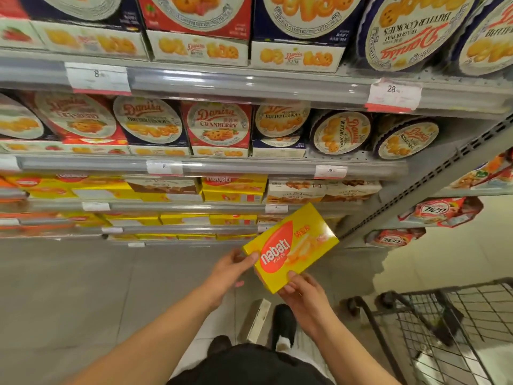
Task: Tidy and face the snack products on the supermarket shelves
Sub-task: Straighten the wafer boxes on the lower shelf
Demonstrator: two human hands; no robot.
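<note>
Two hands hold one yellow wafer box (290,247) in front of the lower shelves, clear of them and above the floor; the left hand (231,269) pinches its near left corner with the thumb on the printed face, and the right hand (301,290) grips the bottom edge, thumb on top and fingers curled beneath; the box is tilted, logo up and readable. Its place, by my reading, is the row of matching yellow boxes (233,187) on the shelf (194,207) just below the cookie tins (341,132); whether a gap waits there I cannot tell from here. To do the step well, turn the box so the logo faces the aisle and runs the same way as its neighbours; keep both hands on the short ends so the face stays uncreased; slide it in level, not corner first, so it does not push the boxes beside it askew; bring the front flush with the shelf lip, neither overhanging nor set back. Likely risks: card this thin dents under a hard pinch, and a crooked entry could knock a stack. One pale box (256,319) lies on the floor near the shoe (283,323); a wire trolley (433,323) stands to the right, well apart from the hands.
</note>
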